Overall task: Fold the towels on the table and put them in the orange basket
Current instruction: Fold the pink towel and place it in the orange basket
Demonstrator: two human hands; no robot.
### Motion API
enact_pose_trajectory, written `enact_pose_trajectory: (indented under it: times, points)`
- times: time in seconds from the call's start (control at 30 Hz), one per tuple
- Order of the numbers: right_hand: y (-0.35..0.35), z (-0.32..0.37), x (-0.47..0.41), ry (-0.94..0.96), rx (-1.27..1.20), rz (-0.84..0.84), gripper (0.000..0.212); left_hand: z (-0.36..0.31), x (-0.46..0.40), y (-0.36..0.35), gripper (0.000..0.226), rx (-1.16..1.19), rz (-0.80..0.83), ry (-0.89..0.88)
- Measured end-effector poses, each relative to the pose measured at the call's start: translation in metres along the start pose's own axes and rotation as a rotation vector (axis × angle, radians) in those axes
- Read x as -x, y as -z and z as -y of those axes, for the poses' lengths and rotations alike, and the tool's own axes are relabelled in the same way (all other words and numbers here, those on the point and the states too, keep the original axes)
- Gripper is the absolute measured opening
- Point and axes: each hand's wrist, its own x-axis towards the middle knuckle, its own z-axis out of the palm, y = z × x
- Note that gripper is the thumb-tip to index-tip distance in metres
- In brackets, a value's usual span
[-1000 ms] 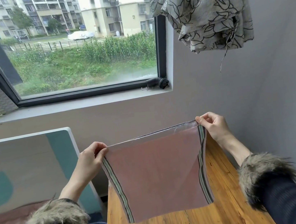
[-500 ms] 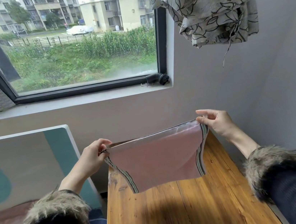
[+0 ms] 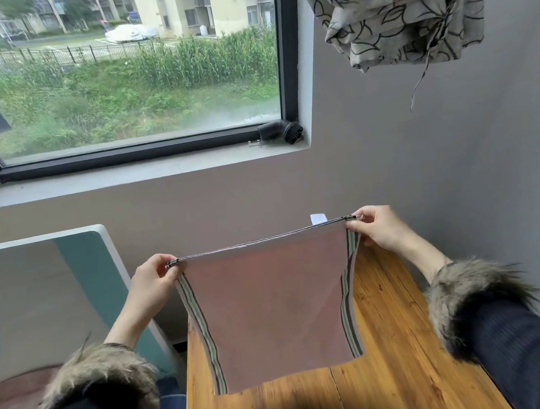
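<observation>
The pink cloth towel with striped side borders point(image 3: 271, 303) hangs above the wooden plank desk point(image 3: 393, 342), stretched taut between both hands. The left hand point(image 3: 155, 281) pinches its top left corner in a closed grip; the right hand point(image 3: 380, 231) pinches the top right corner.

The bench point(image 3: 400, 341) was a narrow run of orange-brown wooden planks, its grain and a dark seam between boards running from 6 o'clock toward 12 o'clock. Its far end met the grey wall at 12 o'clock, and its 3 o'clock edge ran close along the side wall. A soft shadow lay on the boards near 6 o'clock.
</observation>
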Motion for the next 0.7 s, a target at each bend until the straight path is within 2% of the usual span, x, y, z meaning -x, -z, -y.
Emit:
enact_pose_trajectory:
  times: [0.1, 0.2, 0.37, 0.47, 0.57, 0.7]
  points:
    - [-0.007, -0.010, -0.003, -0.026, -0.096, -0.021, 0.017, 0.002, -0.003, -0.006, 0.008, 0.077, -0.026, -0.009]
    - [-0.013, -0.024, -0.001, -0.029, -0.073, -0.023, 0.009, 0.007, -0.002, -0.010, 0.007, 0.119, -0.016, -0.013]
    - [-0.011, -0.037, 0.013, -0.049, -0.039, -0.016, 0.014, 0.016, 0.014, -0.010, 0.005, 0.210, 0.125, 0.040]
    - [-0.004, -0.044, 0.021, -0.075, -0.080, 0.029, 0.023, 0.014, 0.021, -0.007, 0.008, 0.350, 0.233, 0.106]
    - [0.007, -0.045, 0.028, -0.117, -0.174, 0.070, 0.034, 0.010, 0.023, -0.001, 0.010, 0.391, 0.291, 0.119]
    - [0.015, -0.035, 0.031, -0.182, -0.259, 0.118, 0.020, 0.008, 0.017, 0.002, 0.009, 0.410, 0.336, 0.125]
